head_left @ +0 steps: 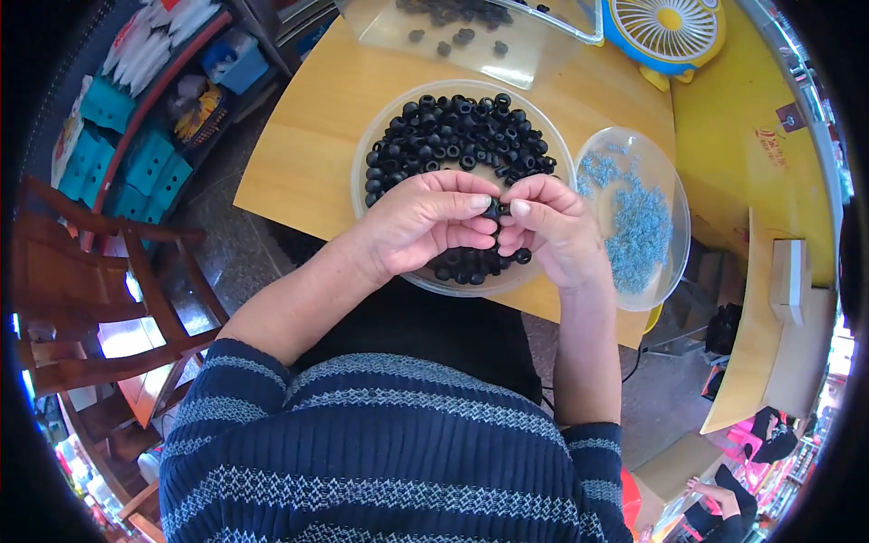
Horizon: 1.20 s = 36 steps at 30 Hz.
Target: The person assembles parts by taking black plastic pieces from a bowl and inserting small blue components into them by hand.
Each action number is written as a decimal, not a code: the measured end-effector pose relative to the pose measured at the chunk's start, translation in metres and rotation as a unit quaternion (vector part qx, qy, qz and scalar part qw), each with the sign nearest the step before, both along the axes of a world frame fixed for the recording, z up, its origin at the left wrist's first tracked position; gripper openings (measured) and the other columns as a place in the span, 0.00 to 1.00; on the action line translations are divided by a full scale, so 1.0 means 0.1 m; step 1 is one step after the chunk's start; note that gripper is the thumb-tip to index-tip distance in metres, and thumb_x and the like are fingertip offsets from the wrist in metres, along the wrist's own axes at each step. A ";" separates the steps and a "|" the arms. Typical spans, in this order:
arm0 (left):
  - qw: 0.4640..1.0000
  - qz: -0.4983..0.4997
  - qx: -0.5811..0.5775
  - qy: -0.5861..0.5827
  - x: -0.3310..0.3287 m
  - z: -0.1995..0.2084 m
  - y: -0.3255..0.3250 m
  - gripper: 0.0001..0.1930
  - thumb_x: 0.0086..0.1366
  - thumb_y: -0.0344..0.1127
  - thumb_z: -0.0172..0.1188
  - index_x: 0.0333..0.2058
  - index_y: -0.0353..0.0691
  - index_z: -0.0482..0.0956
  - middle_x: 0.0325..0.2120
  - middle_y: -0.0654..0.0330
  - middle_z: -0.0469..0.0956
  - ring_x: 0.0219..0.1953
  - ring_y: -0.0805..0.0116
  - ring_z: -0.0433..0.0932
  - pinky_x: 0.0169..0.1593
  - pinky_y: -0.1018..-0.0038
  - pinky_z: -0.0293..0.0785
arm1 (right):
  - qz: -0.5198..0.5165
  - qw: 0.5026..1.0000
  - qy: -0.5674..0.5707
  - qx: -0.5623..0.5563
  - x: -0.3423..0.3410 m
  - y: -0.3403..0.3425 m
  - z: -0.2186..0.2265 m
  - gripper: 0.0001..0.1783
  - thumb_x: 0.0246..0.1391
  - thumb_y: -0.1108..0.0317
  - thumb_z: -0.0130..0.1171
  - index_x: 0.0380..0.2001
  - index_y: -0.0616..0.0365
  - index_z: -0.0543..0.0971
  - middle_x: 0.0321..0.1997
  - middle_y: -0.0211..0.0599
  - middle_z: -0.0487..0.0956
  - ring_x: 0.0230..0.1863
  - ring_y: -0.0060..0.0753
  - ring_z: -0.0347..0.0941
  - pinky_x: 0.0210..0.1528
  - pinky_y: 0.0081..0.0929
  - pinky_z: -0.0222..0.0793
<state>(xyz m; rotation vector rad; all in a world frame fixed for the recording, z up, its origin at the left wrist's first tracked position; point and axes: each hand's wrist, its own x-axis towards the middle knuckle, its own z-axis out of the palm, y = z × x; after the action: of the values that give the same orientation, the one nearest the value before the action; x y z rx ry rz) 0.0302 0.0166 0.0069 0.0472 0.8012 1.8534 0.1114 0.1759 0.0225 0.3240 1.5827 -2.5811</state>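
My left hand [421, 217] and my right hand [563, 228] meet fingertip to fingertip over a round clear tray [360, 158]. Between the pinched fingertips is a small black part [495, 210], mostly covered by the fingers; its exact kind is hard to make out. Both hands are closed on it. Many short, hollow black plastic pieces [453, 127] fill the tray beneath. Right of my right hand stands a second clear tray [679, 262], holding a heap of tiny light-blue pieces [641, 226] too small to name.
A clear bin [516, 68] with more dark pieces stands at the far side of the wooden table [299, 136]. A blue and yellow fan [670, 27] is at the far right beside a yellow box [760, 109]. A wooden chair [100, 299] stands left; another person's hand [715, 493] shows lower right.
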 end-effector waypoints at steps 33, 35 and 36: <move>1.000 -0.015 0.016 0.015 0.10 0.31 -0.14 0.06 0.51 0.24 0.54 0.30 0.30 0.72 0.22 0.51 0.74 0.23 0.63 0.77 0.30 0.72 0.77 | 0.135 0.981 0.117 0.074 0.08 -0.13 0.03 0.21 0.50 0.61 0.49 0.44 0.64 0.62 0.33 0.32 0.70 0.30 0.18 0.67 0.33 0.17 0.65; 0.999 -0.016 0.022 0.025 0.12 0.34 -0.16 0.05 0.51 0.24 0.54 0.29 0.30 0.72 0.22 0.51 0.74 0.23 0.63 0.76 0.29 0.72 0.77 | 0.121 0.986 0.114 0.025 0.11 -0.17 0.06 0.21 0.51 0.61 0.49 0.44 0.64 0.62 0.33 0.32 0.70 0.31 0.19 0.67 0.34 0.17 0.65; 0.999 -0.019 0.017 0.044 0.12 0.37 -0.18 0.05 0.51 0.24 0.54 0.28 0.30 0.73 0.22 0.51 0.74 0.23 0.64 0.76 0.29 0.73 0.77 | 0.123 0.985 0.120 0.024 0.12 -0.19 0.09 0.21 0.51 0.61 0.49 0.44 0.64 0.62 0.34 0.32 0.69 0.32 0.19 0.67 0.35 0.17 0.65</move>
<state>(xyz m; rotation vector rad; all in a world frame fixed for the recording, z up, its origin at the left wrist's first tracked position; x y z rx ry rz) 0.0419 -0.0012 0.0435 0.1661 0.8228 1.8389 0.1230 0.1568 0.0320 -0.1773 1.6397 -2.4666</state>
